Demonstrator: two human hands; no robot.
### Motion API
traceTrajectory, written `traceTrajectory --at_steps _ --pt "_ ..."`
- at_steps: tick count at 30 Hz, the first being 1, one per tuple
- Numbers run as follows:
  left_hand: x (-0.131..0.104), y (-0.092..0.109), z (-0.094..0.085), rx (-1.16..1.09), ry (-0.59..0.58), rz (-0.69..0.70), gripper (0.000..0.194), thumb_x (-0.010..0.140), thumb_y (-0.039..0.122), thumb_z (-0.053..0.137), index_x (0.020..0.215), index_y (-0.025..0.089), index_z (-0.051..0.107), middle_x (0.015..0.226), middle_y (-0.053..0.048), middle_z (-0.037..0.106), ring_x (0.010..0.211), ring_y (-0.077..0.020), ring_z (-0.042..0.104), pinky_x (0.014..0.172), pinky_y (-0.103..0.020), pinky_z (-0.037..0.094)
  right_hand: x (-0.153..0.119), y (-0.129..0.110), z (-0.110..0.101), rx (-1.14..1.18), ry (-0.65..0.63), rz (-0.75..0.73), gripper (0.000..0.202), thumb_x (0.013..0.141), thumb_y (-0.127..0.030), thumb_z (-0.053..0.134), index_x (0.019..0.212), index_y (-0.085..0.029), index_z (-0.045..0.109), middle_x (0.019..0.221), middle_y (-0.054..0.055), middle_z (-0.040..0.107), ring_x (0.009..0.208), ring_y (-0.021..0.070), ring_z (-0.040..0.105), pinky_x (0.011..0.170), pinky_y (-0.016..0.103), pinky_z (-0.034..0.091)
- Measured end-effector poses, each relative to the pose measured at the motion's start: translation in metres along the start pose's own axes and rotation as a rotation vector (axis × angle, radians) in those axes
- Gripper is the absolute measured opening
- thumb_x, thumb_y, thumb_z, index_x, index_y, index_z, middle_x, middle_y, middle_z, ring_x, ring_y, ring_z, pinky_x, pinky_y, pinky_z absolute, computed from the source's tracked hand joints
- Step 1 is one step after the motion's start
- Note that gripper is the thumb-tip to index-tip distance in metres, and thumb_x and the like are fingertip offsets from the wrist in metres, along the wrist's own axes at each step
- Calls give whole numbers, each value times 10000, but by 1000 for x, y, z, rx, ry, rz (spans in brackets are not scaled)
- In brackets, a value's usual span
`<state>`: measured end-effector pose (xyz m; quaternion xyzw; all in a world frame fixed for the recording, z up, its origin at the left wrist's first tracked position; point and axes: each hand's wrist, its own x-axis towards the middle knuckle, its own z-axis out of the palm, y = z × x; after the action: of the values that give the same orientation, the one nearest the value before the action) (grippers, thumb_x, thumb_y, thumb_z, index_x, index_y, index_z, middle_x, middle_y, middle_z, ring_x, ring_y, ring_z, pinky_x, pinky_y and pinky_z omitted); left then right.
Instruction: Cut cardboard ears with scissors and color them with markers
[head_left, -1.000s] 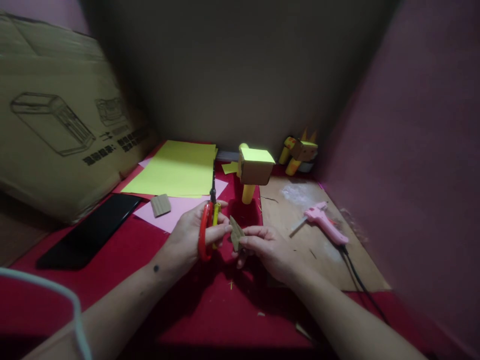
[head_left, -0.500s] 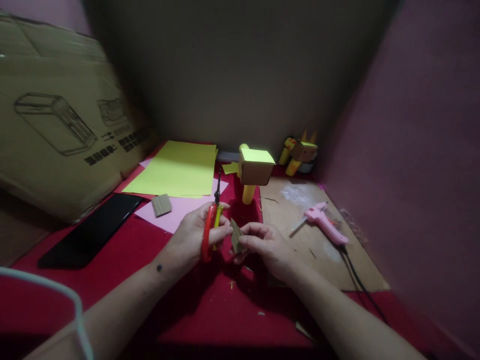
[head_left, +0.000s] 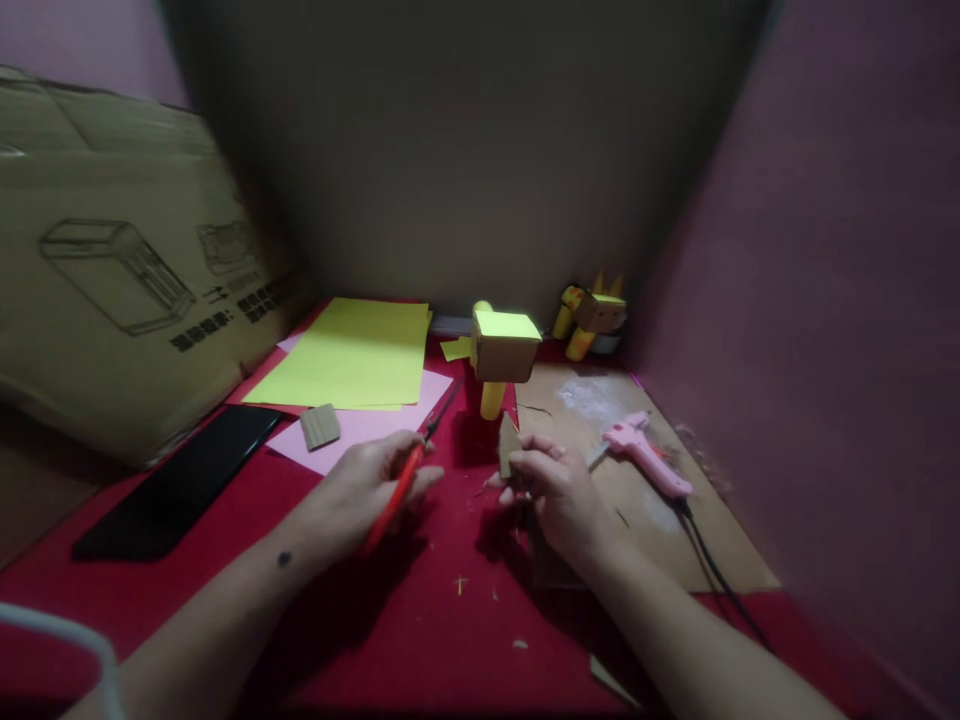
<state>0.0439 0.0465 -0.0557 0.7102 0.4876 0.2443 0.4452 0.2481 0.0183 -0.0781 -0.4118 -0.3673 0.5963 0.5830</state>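
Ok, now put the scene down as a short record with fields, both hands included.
left hand: left hand holds red-handled scissors
right hand: right hand holds a small cardboard piece
center: box-headed figure with a yellow top
back right: horned figure
left side: yellow paper over pink paper; cardboard square on the pink; black slab, perhaps a phone
right side: pink glue gun on a cardboard sheet
surface: red cloth with small scraps
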Motion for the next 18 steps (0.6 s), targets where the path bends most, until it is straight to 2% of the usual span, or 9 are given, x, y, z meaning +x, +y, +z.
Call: traceTrajectory --at_steps 4,6,9,13,14,16,18 --pt "-9 3 0 751 -126 43 244 814 421 495 817 192 580 703 -76 619 591 -219 567 500 -301 337 7 -1 -6 25 118 -31 92 644 -246 605 676 -172 561 494 1 647 369 98 548 370 161 404" --pt "-15 6 4 913 -146 53 226 834 375 443 830 194 578 682 -89 625 554 -224 552 477 -301 270 8 0 -7 16 130 -17 123 664 -276 617 690 -177 550 489 3 649 353 94 536 359 157 387" --pt "-23 8 3 883 -168 136 165 825 324 467 841 211 587 703 -78 640 542 -195 540 473 -292 242 8 2 -7 19 128 -11 169 678 -298 651 702 -185 529 480 -1 644 358 100 544 359 159 383" --pt "-20 7 -23 742 -163 182 197 835 383 506 811 235 634 759 -57 659 615 -180 557 510 -266 306 8 3 -6 6 117 -1 203 665 -313 670 698 -183 517 472 14 647 355 104 543 368 166 387" --pt "-15 6 -32 733 -118 168 227 845 390 489 800 233 646 754 -60 662 626 -181 559 520 -266 316 8 3 -5 1 109 4 201 665 -312 668 696 -181 518 475 18 650 353 103 541 371 168 389" --pt "0 4 -47 761 42 127 237 849 356 468 844 219 661 774 -71 676 674 -191 575 561 -271 337 7 3 -5 -5 93 13 194 666 -308 662 702 -178 524 478 18 652 352 103 539 377 173 393" --pt "17 0 -56 810 77 74 200 803 315 514 875 211 668 838 -78 687 711 -201 585 592 -271 347 7 4 -5 -8 75 28 192 669 -304 662 718 -177 528 486 13 653 352 103 540 381 176 395"
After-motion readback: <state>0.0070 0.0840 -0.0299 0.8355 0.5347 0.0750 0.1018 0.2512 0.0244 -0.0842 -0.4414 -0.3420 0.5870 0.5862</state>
